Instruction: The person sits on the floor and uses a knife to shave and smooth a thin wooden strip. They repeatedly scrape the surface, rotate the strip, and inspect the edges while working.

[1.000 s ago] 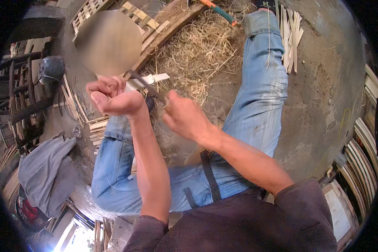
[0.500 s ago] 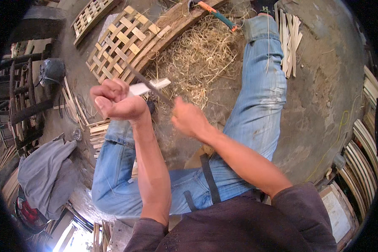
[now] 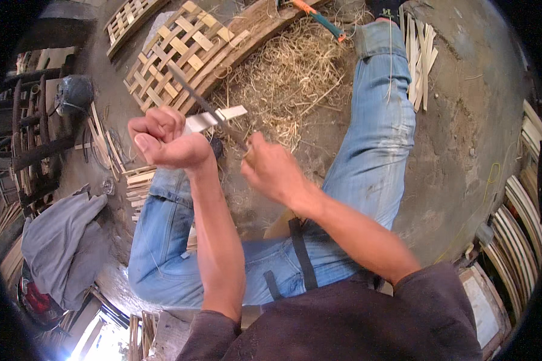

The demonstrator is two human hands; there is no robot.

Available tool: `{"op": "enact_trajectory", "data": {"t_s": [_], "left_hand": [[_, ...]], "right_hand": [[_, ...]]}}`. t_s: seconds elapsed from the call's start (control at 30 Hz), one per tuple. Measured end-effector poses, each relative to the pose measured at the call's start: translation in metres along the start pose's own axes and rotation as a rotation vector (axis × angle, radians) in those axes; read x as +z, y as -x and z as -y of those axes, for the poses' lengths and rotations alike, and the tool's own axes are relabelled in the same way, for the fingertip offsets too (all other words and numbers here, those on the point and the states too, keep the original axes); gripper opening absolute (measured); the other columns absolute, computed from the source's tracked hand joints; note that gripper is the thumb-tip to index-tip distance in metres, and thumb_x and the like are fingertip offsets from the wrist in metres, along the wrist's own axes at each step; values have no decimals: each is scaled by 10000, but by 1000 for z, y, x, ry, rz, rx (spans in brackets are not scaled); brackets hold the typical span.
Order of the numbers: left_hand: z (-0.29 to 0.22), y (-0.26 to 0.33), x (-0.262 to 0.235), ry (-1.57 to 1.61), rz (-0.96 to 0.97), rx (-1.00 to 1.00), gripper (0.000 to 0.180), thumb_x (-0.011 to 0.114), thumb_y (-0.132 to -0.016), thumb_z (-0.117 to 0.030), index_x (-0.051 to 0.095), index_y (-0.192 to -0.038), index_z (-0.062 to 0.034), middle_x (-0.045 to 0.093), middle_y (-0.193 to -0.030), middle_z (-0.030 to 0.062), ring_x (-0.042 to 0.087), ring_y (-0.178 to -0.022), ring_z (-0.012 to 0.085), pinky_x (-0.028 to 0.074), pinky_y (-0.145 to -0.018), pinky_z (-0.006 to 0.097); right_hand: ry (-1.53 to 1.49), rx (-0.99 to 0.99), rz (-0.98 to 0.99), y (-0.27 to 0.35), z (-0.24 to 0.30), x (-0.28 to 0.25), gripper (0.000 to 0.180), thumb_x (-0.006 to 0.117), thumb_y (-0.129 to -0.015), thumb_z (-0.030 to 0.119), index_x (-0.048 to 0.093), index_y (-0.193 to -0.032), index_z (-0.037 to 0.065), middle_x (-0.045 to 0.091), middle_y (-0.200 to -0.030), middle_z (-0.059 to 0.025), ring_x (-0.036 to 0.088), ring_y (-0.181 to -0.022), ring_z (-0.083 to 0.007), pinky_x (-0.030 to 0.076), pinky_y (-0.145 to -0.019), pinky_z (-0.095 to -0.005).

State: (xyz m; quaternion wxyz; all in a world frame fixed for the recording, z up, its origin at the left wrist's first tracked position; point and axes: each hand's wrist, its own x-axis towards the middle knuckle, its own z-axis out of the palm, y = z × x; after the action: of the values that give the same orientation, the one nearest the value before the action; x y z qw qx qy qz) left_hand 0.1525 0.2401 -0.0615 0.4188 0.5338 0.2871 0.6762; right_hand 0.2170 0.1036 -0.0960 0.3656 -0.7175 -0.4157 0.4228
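My left hand (image 3: 168, 139) is closed around one end of a pale wooden strip (image 3: 232, 112), probably split bamboo, whose other end points right. In my right hand (image 3: 274, 168), fingers wrapped round its handle, is a long thin knife (image 3: 193, 91). Its dark blade slants up and left, lying across the strip just beyond my left fist. Most of the handle is hidden inside my right fist. Below and beyond the strip, curly shavings (image 3: 283, 78) cover the floor between my legs.
A woven lattice panel (image 3: 171, 57) rests against a thick wooden beam (image 3: 247, 42) ahead. A tool with an orange and green handle (image 3: 322, 23) lies across the beam's far end. Loose strips (image 3: 420, 57) lie beyond my right leg; a grey cloth (image 3: 63, 246) hangs at left.
The knife has shifted slightly along the strip toward my left fist, and my right hand moved a little left. My left hand keeps its grip. The view has shifted slightly.
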Motion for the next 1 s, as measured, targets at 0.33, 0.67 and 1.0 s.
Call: {"op": "enact_trajectory", "data": {"t_s": [0.33, 0.67, 1.0], "left_hand": [[12, 3, 28, 68, 65, -53, 434, 395, -924, -457, 278, -672, -123, 241, -544, -13, 204, -439, 78, 140, -397, 243], [11, 9, 52, 150, 114, -91, 436, 404, -919, -441, 269, -682, -101, 231, -561, -10, 190, -457, 75, 150, -410, 235], [16, 13, 56, 129, 153, -54, 432, 399, -918, -438, 290, -684, -92, 244, -554, -7, 192, -460, 78, 156, -409, 242]], "right_hand": [[8, -18, -118, 10, -21, -10, 374, 619, -796, 159, 475, -1085, -28, 611, -763, -274, 607, -762, -455, 486, -675, -493], [-17, 67, -85, 3, -17, -24, 393, 616, -790, 158, 478, -1102, -37, 611, -766, -268, 615, -782, -435, 481, -696, -481], [-26, 26, -93, 0, -5, -28, 369, 617, -795, 179, 476, -1052, -45, 609, -769, -279, 611, -771, -450, 479, -681, -494]]}}
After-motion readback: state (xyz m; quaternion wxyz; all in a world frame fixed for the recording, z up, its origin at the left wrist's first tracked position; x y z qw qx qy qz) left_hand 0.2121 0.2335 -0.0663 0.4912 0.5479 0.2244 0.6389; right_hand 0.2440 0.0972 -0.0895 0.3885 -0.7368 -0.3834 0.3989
